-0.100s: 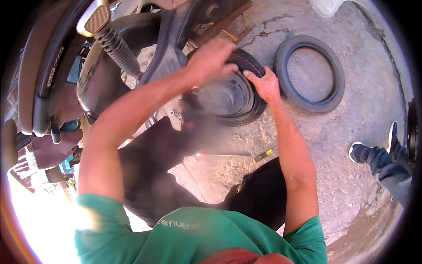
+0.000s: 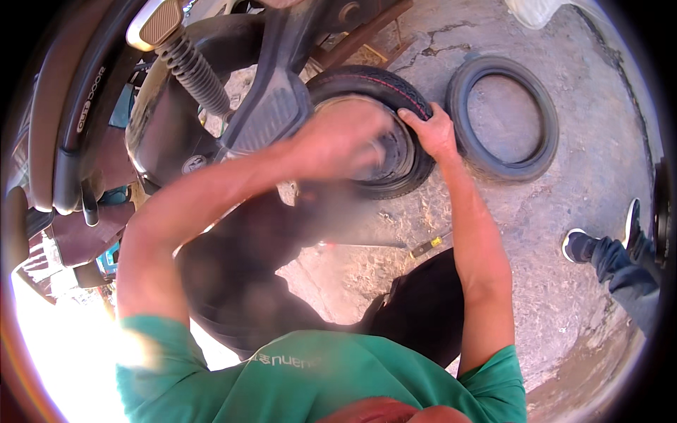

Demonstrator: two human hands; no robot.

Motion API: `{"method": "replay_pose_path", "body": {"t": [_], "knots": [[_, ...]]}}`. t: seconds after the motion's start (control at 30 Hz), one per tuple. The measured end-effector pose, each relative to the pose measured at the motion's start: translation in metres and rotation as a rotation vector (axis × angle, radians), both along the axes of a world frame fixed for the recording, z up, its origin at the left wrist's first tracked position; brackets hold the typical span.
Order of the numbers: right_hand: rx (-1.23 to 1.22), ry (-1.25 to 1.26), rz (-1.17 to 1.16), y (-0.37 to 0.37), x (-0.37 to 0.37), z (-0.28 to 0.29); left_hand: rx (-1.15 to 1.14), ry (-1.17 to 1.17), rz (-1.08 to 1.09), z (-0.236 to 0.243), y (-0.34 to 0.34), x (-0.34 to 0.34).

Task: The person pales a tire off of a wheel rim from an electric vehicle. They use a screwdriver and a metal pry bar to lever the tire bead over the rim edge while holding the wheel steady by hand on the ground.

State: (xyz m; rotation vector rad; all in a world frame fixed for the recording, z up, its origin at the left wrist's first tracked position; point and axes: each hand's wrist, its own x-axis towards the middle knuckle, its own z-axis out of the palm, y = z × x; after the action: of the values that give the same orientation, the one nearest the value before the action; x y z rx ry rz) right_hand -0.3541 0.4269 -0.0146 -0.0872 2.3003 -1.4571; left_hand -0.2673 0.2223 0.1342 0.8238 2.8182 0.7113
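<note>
A black tire with a red line (image 2: 374, 77) lies round a wheel rim (image 2: 395, 155) on the ground in front of me. My right hand (image 2: 434, 134) grips the tire's right side, thumb on top. My left hand (image 2: 352, 134) is over the rim's left part, smeared by motion, so its fingers and any hold are unclear. A second, bare grey tire (image 2: 469, 106) lies just to the right. A screwdriver with a yellow and black handle (image 2: 427, 247) lies on the ground below the wheel, between my knees.
A scooter (image 2: 278, 106) with a spring shock (image 2: 190, 74) fills the upper left, close to the wheel. A person's legs and shoes (image 2: 603, 257) stand at the right. A white bundle (image 2: 525, 8) is at the top right. Cracked concrete (image 2: 536, 296) forms the ground.
My left hand has moved down from the tire's upper edge to over the rim, uncovering the top of the tire. My right hand still grips the right side.
</note>
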Motion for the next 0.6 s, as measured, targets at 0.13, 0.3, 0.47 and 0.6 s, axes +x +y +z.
{"method": "replay_pose_path", "body": {"t": [0.13, 0.3, 0.47, 0.6], "knots": [[-0.052, 0.000, 0.036, -0.006, -0.001, -0.001, -0.037, -0.802, 0.106, 0.000, -0.047, 0.095], [0.014, 0.042, 0.089, -0.017, 0.002, 0.000, 0.497, -0.637, 0.874, -0.124, -0.180, 0.166], [0.005, 0.014, 0.113, -0.009, -0.011, -0.015, 0.644, -0.578, 1.029, -0.173, -0.217, 0.130], [0.046, -0.020, 0.111, -0.010, -0.008, -0.009, 0.695, -0.601, 1.052, -0.193, -0.223, 0.119]]}}
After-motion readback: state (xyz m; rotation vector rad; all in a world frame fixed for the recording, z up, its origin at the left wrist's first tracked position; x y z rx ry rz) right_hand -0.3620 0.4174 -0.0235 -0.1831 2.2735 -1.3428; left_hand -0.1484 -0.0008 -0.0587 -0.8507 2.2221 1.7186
